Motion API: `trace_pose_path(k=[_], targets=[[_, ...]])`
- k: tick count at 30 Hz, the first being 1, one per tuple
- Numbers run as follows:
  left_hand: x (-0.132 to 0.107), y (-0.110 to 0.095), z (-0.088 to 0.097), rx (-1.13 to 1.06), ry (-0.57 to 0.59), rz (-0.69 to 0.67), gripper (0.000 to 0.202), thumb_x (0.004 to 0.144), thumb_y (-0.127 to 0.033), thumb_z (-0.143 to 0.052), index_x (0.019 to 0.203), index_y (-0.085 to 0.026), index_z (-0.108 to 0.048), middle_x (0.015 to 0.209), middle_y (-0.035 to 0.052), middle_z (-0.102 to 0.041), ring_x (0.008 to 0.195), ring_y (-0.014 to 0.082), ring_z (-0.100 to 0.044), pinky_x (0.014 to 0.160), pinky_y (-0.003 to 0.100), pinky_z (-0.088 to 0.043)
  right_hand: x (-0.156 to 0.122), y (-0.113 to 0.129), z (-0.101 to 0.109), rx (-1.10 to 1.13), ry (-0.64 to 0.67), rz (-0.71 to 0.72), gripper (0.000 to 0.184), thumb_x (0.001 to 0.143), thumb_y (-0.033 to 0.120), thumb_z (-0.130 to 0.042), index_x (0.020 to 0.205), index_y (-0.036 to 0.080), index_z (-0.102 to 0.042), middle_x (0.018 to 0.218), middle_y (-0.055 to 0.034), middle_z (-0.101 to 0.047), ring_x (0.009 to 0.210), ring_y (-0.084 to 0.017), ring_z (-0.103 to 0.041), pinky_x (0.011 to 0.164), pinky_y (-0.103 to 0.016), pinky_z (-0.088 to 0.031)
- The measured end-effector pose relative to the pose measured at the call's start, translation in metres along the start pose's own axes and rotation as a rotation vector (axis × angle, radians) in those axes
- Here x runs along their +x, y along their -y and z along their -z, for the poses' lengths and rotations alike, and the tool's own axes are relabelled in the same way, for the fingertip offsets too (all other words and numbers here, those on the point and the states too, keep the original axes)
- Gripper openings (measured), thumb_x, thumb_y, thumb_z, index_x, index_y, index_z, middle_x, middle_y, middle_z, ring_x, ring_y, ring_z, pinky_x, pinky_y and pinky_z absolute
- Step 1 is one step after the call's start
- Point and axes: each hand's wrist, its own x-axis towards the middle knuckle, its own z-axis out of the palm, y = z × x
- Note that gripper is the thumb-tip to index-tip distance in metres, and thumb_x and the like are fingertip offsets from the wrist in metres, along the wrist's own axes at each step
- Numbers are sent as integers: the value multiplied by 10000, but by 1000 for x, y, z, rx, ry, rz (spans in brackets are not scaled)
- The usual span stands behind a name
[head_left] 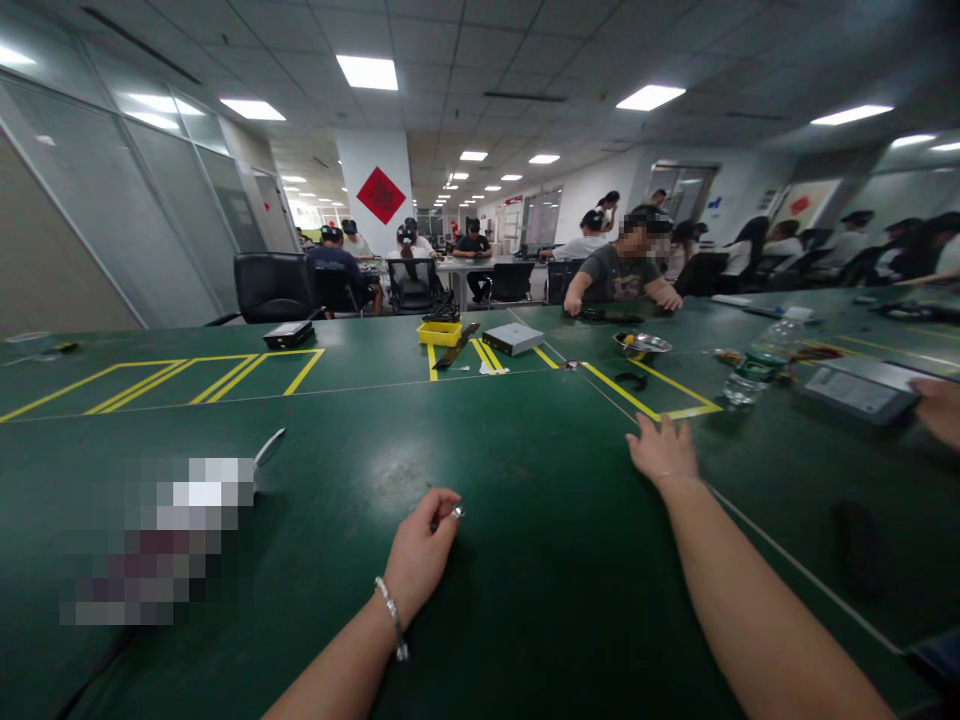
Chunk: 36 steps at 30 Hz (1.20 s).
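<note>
The left grip [422, 548] curls at a shiny bit [458, 511], whether grasping it I cannot tell; the right grip [666, 452] spreads, released, over the table [525, 600] near yellow tape [690, 412].

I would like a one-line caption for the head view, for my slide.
At a green table, left hand with something shiny at its fingers, right hand near yellow tape.
</note>
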Motion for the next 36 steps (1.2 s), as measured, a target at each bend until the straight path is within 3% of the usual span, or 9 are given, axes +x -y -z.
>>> trace_pose_path(k=[4, 7, 13, 16, 18, 20, 25, 30, 36], targets=[[1, 1, 2, -37, 12, 48, 263, 742, -256, -394, 905, -204, -595, 725, -4, -574, 705, 156, -538, 658, 268, -402, 11, -32, -16, -6, 187, -121, 434, 817, 290, -309, 1128, 93, -540, 1143, -211, -495, 1068, -297, -449, 834, -424, -374], [1, 1, 3, -54, 11, 68, 283, 751, -282, -387, 909, -196, -605, 747, 13, -583, 736, 169, -539, 662, 274, -404, 10, -31, -14, -16, 181, -145, 369, 778, 198, -343, 983, 61, -618, 1024, -231, -547, 974, -290, -508, 768, -397, -417], [0, -3, 3, -47, 2, 67, 323, 785, -368, -379, 941, -183, -592, 734, 19, -583, 700, 165, -545, 637, 273, -421, 5, -19, 2, 28, 111, -147, 335, 751, 153, -385, 971, 84, -628, 1044, -214, -527, 937, -275, -530, 745, -371, -426], [1, -5, 2, -46, -6, 58, 332, 779, -377, -409, 990, -176, -569, 753, 21, -595, 705, 162, -557, 651, 276, -432, -3, 7, 14, 231, 72, -24, 297, 739, 150, -419, 931, 127, -644, 1022, -150, -561, 894, -216, -548, 778, -329, -413], [2, -5, 2, -37, -30, 49, 352, 770, -374, -431, 1028, -168, -553, 770, 23, -602, 710, 161, -563, 661, 278, -435, -15, 35, 22, 445, 127, 47, 248, 727, 176, -465, 893, 142, -647, 954, -104, -601, 835, -177, -559, 771, -304, -416], [3, -3, 3, -16, -54, 32, 346, 758, -361, -452, 1022, -166, -561, 813, 31, -614, 739, 163, -568, 679, 282, -437, -34, 69, 31, 713, 276, 129, 211, 703, 206, -523, 868, 145, -638, 856, -66, -628, 761, -144, -563, 731, -279, -428], [6, 3, 3, 31, -64, -29, 245, 733, -329, -491, 884, -183, -618, 865, 36, -623, 801, 169, -569, 722, 291, -433, -97, 140, 44, 1258, 819, 348, 218, 705, 324, -563, 786, 126, -603, 715, -30, -615, 563, -79, -516, 575, -235, -422], [5, 2, 3, -24, -20, -8, 269, 780, -384, -433, 848, -178, -591, 770, 17, -635, 732, 159, -578, 698, 278, -427, -133, 165, 39, 1484, 1010, 228, 280, 666, 408, -606, 702, 135, -553, 591, 23, -532, 487, -53, -465, 482, -203, -352], [3, -2, 3, -9, 7, 9, 331, 803, -438, -375, 739, -181, -573, 633, -7, -609, 602, 144, -549, 593, 250, -407, -135, 166, 26, 1587, 1084, 50, 317, 511, 306, -745, 679, 141, -533, 580, 23, -549, 511, -66, -492, 539, -225, -381]])
